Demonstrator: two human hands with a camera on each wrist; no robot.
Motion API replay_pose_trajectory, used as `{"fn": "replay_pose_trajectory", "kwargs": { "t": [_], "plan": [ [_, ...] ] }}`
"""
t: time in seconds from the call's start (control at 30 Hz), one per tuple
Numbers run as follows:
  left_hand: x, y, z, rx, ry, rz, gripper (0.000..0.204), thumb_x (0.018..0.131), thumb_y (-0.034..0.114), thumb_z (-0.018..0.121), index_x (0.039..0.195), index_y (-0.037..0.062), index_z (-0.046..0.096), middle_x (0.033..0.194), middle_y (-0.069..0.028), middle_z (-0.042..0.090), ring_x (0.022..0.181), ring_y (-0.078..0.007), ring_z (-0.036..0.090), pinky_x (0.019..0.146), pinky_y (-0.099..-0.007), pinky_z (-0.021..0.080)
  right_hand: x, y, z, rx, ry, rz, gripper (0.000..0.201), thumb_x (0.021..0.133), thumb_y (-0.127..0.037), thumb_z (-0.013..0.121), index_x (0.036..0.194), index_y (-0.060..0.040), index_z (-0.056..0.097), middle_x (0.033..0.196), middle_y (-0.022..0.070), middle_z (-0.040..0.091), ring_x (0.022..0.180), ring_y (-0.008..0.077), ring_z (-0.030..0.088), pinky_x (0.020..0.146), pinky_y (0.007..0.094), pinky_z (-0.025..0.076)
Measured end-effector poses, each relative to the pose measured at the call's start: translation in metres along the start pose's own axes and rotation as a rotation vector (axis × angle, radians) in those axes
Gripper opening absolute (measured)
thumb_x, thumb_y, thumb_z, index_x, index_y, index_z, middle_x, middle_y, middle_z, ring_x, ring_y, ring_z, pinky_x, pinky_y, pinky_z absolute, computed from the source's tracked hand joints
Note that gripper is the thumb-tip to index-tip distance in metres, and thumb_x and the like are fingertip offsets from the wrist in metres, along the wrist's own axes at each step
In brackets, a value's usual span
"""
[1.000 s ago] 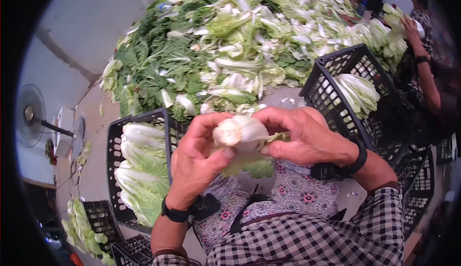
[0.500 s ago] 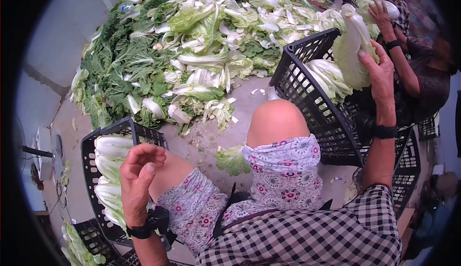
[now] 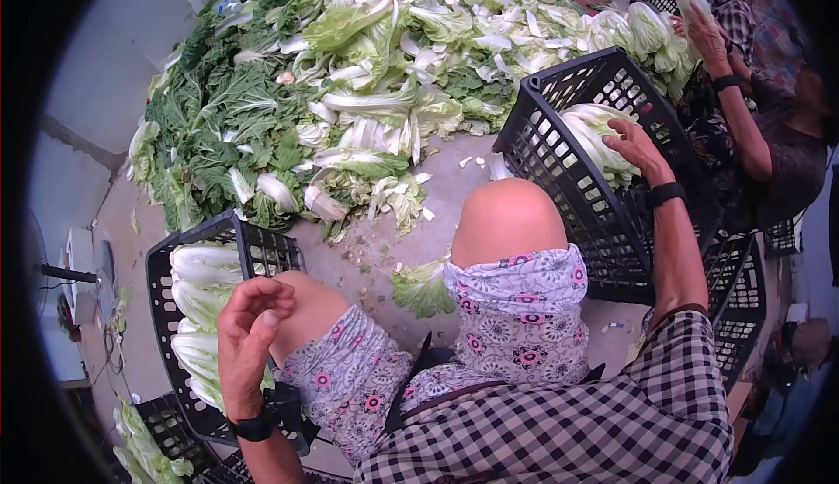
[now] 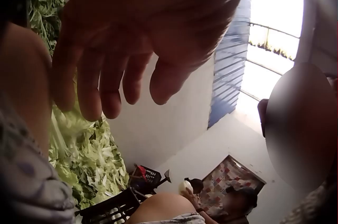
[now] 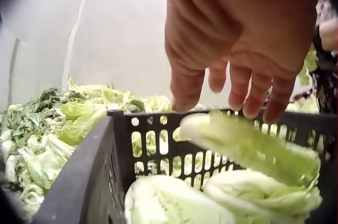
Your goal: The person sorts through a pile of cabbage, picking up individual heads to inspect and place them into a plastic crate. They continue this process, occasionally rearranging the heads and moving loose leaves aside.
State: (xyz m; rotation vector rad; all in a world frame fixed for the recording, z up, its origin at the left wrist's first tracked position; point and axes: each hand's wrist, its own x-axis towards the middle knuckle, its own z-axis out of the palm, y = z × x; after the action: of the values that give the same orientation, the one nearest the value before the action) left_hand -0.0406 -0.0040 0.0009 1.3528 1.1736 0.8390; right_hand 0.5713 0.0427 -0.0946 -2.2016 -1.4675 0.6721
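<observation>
In the head view, diffuse light covers my work area evenly and casts soft shadows. The wide lens blackens the corners and bows the standing fan (image 3: 68, 274) and other objects toward the dim margins. In the left wrist view, exposure is low: the window (image 4: 272, 29) burns out to white, leaving my left hand (image 4: 150, 29) backlit and dark. An oval blur masks detail at right. In the right wrist view, the wall (image 5: 127, 39) is bright, my right hand (image 5: 243, 39) is shaded, and the uppermost napa cabbage (image 5: 253, 147) is smeared.
</observation>
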Motion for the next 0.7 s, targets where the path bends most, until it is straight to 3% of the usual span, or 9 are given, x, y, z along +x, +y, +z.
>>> {"fn": "replay_pose_trajectory", "kwargs": {
  "t": [0.17, 0.3, 0.37, 0.5, 0.57, 0.7],
  "plan": [
    [0.003, -0.003, -0.012, 0.017, 0.029, 0.005, 0.044, 0.082, 0.030, 0.065, 0.109, -0.0024, 0.052, 0.102, -0.0107, 0.060, 0.089, -0.0157, 0.057, 0.082, -0.0281, 0.046, -0.003, 0.009, -0.002, 0.240, 0.054, -0.097, 0.055, 0.081, -0.025, 0.062, 0.123, 0.0081, 0.047, 0.121, 0.0217, 0.054, 0.111, 0.0300, 0.053, 0.095, 0.0364, 0.040],
    [0.002, -0.008, -0.048, 0.144, 0.167, 0.071, 0.042, 0.084, 0.030, 0.062, 0.112, -0.0008, 0.052, 0.105, -0.0095, 0.060, 0.095, -0.0166, 0.056, 0.080, -0.0295, 0.046, -0.047, -0.086, -0.010, 0.273, 0.059, -0.238, 0.049, 0.084, -0.022, 0.059, 0.122, 0.0074, 0.048, 0.119, 0.0176, 0.055, 0.111, 0.0235, 0.052, 0.096, 0.0339, 0.039],
    [-0.002, -0.014, -0.080, 0.199, 0.325, 0.034, 0.038, 0.086, 0.028, 0.060, 0.113, 0.0021, 0.053, 0.108, -0.0077, 0.059, 0.097, -0.0161, 0.056, 0.081, -0.0291, 0.045, -0.065, -0.124, -0.003, 0.318, 0.001, -0.298, 0.046, 0.085, -0.022, 0.059, 0.122, 0.0041, 0.049, 0.118, 0.0152, 0.056, 0.111, 0.0217, 0.053, 0.096, 0.0329, 0.039],
    [-0.029, -0.063, -0.176, 0.230, 0.608, -0.010, 0.038, 0.087, 0.029, 0.059, 0.116, 0.0053, 0.053, 0.112, -0.0063, 0.057, 0.100, -0.0156, 0.054, 0.082, -0.0284, 0.043, -0.110, -0.192, 0.028, 0.325, -0.096, -0.436, 0.056, 0.081, -0.038, 0.061, 0.119, 0.0026, 0.052, 0.113, 0.0132, 0.058, 0.108, 0.0221, 0.054, 0.096, 0.0345, 0.038],
    [-0.048, -0.090, -0.214, 0.271, 0.822, -0.106, 0.041, 0.085, 0.027, 0.063, 0.119, 0.0076, 0.053, 0.109, -0.0019, 0.057, 0.095, -0.0102, 0.054, 0.076, -0.0275, 0.044, -0.128, -0.219, 0.036, 0.210, -0.177, -0.499, 0.063, 0.078, -0.046, 0.061, 0.117, 0.0023, 0.053, 0.111, 0.0132, 0.058, 0.108, 0.0237, 0.053, 0.097, 0.0358, 0.036],
    [-0.083, -0.155, -0.283, 0.410, 1.102, -0.148, 0.055, 0.082, 0.026, 0.065, 0.126, -0.0004, 0.046, 0.118, -0.0107, 0.055, 0.102, -0.0195, 0.054, 0.083, -0.0337, 0.045, -0.145, -0.238, 0.053, 0.233, -0.339, -0.560, 0.063, 0.076, -0.046, 0.064, 0.115, 0.0021, 0.055, 0.114, 0.0159, 0.056, 0.115, 0.0282, 0.049, 0.101, 0.0377, 0.032]
  ]
}}
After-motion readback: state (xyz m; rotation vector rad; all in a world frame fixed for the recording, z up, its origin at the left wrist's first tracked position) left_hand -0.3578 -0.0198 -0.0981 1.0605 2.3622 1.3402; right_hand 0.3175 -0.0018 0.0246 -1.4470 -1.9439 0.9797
